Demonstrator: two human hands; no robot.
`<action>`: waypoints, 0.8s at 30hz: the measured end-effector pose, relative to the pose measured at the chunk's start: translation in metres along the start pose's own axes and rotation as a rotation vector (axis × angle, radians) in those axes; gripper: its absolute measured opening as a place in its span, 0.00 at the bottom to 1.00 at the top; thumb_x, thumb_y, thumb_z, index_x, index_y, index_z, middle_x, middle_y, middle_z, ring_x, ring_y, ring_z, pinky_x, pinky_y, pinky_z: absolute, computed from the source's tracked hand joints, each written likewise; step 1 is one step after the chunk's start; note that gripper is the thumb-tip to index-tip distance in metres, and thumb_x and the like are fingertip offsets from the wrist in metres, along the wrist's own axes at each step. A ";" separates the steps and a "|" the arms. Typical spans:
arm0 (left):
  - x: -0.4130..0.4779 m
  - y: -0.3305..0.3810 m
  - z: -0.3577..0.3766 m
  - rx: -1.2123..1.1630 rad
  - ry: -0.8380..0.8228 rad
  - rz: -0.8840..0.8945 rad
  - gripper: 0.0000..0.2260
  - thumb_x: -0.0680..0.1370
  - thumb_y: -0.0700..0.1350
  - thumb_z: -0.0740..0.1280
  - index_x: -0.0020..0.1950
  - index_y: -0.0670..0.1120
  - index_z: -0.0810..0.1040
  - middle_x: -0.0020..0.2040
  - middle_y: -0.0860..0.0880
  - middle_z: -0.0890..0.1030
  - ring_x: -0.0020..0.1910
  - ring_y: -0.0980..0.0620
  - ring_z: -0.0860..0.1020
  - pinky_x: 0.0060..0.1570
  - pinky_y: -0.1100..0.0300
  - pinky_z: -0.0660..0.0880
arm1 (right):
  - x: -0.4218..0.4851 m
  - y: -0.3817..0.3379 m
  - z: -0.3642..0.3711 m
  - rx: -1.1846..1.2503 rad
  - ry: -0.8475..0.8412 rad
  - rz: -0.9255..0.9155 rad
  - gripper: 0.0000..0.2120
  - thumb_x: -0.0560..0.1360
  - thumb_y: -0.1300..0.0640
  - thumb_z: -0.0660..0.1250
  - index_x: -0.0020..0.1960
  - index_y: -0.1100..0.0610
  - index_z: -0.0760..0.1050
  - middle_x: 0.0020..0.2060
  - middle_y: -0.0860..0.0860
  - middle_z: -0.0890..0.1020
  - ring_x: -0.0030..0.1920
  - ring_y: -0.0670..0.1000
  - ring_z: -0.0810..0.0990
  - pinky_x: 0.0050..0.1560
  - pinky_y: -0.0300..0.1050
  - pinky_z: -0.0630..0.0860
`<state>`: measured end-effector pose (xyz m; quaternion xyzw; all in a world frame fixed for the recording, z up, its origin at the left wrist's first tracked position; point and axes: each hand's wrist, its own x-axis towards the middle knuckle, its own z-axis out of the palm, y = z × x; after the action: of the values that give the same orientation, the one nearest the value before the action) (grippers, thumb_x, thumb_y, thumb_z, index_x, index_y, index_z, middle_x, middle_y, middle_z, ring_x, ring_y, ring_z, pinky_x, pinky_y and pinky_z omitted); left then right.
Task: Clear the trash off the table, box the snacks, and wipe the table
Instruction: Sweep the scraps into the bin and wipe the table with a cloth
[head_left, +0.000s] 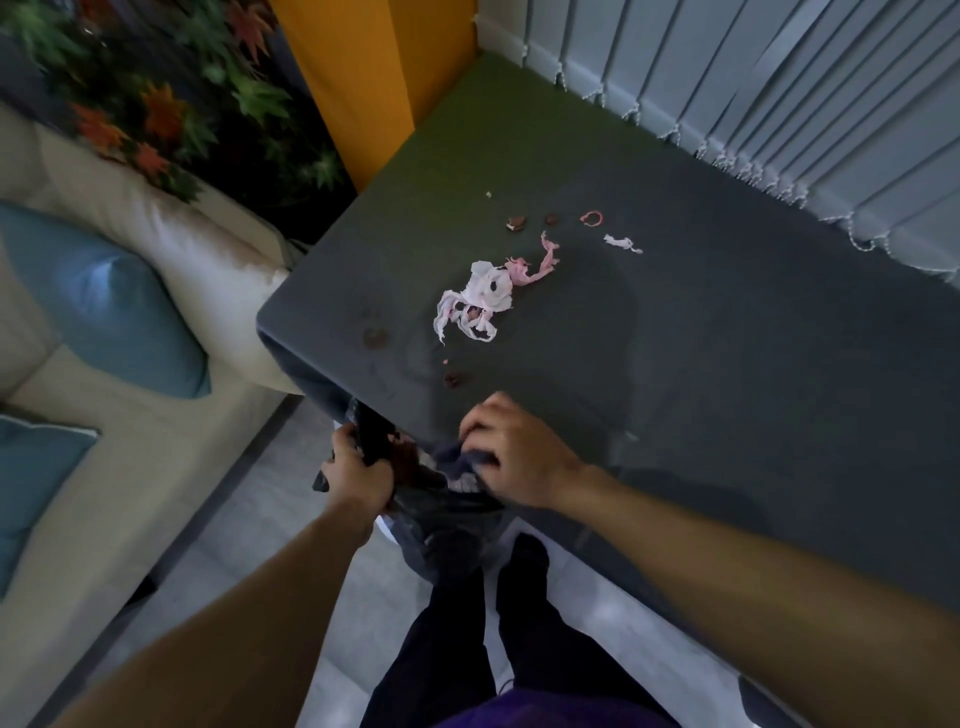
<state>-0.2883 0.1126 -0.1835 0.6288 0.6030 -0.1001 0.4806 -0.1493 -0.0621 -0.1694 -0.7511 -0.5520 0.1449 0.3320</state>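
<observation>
Head view, item by item. Room: a cream sofa (130, 218) with a blue cushion (104, 301) to the left, a yellow panel (374, 67) and autumn-coloured leaves (156, 104) behind it, and pale vertical blinds (753, 104) along the far right. Table (727, 364): dark grey, matt, with a rounded corner and faint smears near the front edge.

Trash bag (441, 504): thin black plastic, crinkled and slightly glossy, held at the table's near edge just below the top. Left hand (358, 467): fingers curled round the bag's rim, gripping it on the corner side. Right hand (514, 457): knuckles up, fingers pinching the opposite rim, so the mouth is drawn apart between the two. What lies inside I cannot make out.

Trash on the table, apart from the bag:
- a crumpled white tissue (483, 296), soft, torn into ragged ribbons and stained pink
- a twisted pink strip (545, 260) touching its far side
- a small white scrap (623, 243) and a thin pink ring (592, 217) farther back

Snack bits:
- a broken dark biscuit (517, 223) with pale filling
- a round dark piece (551, 218) beside it
- another dark crumb (453, 379) near the front edge, just beyond the right hand

Step, as I judge it: clearing trash, with the bag readied at the edge. Boxing and wiping look undone, and I see no box or cloth. The next move calls for freeing one hand while the other holds the mouth open. That free hand then sweeps the light, floppy tissue toward the edge without scattering crumbs.
</observation>
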 end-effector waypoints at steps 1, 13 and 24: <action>0.001 -0.001 0.000 -0.007 -0.006 -0.006 0.29 0.76 0.35 0.62 0.73 0.58 0.61 0.69 0.41 0.66 0.60 0.34 0.73 0.46 0.38 0.82 | 0.002 0.006 -0.007 0.003 0.103 0.088 0.05 0.71 0.61 0.67 0.39 0.59 0.81 0.45 0.51 0.80 0.48 0.55 0.74 0.50 0.47 0.74; 0.000 -0.009 0.001 -0.019 -0.022 -0.021 0.29 0.75 0.35 0.62 0.69 0.61 0.61 0.68 0.42 0.67 0.60 0.34 0.74 0.48 0.38 0.82 | -0.017 0.080 -0.059 -0.223 0.555 0.720 0.14 0.73 0.68 0.64 0.54 0.61 0.83 0.54 0.58 0.78 0.53 0.63 0.74 0.56 0.40 0.65; 0.003 -0.011 0.003 -0.050 -0.015 -0.014 0.31 0.75 0.35 0.64 0.73 0.60 0.60 0.68 0.42 0.67 0.62 0.35 0.74 0.51 0.37 0.81 | -0.027 0.121 -0.101 -0.228 0.655 0.808 0.14 0.69 0.62 0.63 0.50 0.61 0.83 0.46 0.61 0.82 0.47 0.63 0.79 0.52 0.54 0.75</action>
<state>-0.2955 0.1100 -0.1924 0.6116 0.6062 -0.0929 0.5000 -0.0117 -0.1420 -0.1787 -0.9410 -0.0986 -0.0419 0.3209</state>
